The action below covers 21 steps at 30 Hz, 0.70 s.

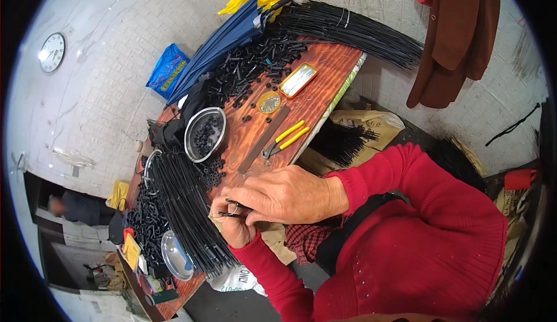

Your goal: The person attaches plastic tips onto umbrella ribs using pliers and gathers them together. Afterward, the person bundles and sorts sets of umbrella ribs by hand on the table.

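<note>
My right hand [293, 193] is closed, its fingertips pressed together over my left hand [233, 226]. The left fingers are closed too, pinching from below. Between the two hands are small black pieces [237, 208] with a thin shiny bit of metal at them; the fingers cover most of these, so their exact kind is unclear. Both hands are at the table's near edge, beside a long bundle of thin black rods [188, 211]. A pair of yellow-handled pliers [284, 139] lies on the wooden table [249, 130] just beyond the right hand.
A metal bowl of small black rings [205, 135], a round dish of metal bits [268, 102] and a rectangular tray of pins [298, 80] stand on the table. Loose black parts [255, 66], a folded blue umbrella [217, 46] and more rods [354, 29] lie farther off. Another person [81, 207] is in the background.
</note>
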Each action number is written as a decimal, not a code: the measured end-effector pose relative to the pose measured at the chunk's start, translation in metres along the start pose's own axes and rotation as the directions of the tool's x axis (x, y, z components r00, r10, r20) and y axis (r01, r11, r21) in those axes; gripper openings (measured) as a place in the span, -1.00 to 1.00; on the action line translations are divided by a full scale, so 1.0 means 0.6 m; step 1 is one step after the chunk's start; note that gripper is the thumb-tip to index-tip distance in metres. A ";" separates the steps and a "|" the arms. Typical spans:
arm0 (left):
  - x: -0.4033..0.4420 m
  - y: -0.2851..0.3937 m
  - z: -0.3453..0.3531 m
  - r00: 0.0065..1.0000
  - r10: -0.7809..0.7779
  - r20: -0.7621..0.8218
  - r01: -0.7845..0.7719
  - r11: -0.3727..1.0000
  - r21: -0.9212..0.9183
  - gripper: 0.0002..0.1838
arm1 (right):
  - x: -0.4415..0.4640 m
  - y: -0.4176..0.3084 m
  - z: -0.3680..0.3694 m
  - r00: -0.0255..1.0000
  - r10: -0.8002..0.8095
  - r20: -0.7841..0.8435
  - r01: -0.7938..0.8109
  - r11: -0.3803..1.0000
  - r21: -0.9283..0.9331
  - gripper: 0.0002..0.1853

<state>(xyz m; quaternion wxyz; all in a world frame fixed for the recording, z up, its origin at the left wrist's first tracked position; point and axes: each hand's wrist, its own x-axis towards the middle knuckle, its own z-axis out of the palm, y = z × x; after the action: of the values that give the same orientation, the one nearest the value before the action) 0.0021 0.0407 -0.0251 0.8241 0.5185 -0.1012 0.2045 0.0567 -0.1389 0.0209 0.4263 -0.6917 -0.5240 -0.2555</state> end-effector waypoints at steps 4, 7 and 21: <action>-0.003 -0.004 -0.002 1.000 0.019 0.023 -0.018 1.000 -0.020 -0.85 | 0.001 -0.004 -0.003 0.999 0.025 -0.025 -0.025 1.000 -0.011 -0.51; -0.002 -0.004 -0.001 1.000 0.021 0.021 -0.021 1.000 0.009 -0.83 | 0.002 -0.005 -0.004 0.999 0.031 -0.027 -0.030 0.999 0.021 -0.52; 0.005 -0.008 -0.004 0.995 0.012 0.094 -0.012 1.000 0.001 -0.86 | 0.001 0.000 -0.010 1.000 -0.013 -0.023 0.013 1.000 0.001 -0.41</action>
<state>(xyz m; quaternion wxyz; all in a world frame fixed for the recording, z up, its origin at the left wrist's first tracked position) 0.0067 0.0418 -0.0293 0.8167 0.5276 -0.1429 0.1850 0.0573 -0.1440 0.0246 0.4308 -0.6850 -0.5238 -0.2660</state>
